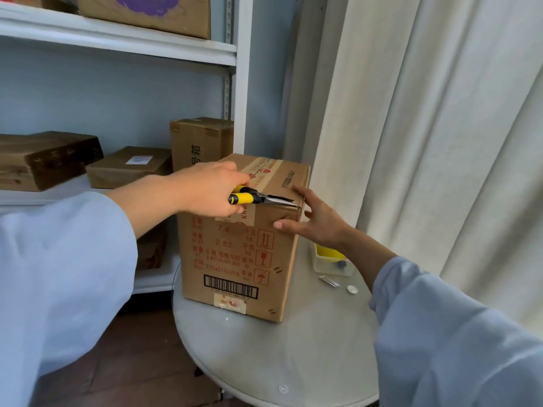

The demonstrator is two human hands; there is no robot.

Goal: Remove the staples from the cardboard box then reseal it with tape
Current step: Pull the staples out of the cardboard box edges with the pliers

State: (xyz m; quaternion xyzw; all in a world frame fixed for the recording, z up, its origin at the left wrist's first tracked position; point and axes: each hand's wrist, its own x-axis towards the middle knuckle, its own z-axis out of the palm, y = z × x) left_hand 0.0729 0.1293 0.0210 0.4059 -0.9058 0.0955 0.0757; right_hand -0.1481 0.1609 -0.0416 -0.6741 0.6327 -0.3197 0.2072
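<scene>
Both arms of the person are clothed in loose, wide sleeves of pale blue fabric, plain, with no print, buttons or visible seams. The left sleeve [58,259] is broad and billowing, with soft folds, and ends short of the wrist, leaving the forearm bare. The right sleeve [458,336] ends likewise above the wrist. The left hand [211,190] and right hand [317,221] are bare: no gloves, rings, watch or bracelet show.
</scene>
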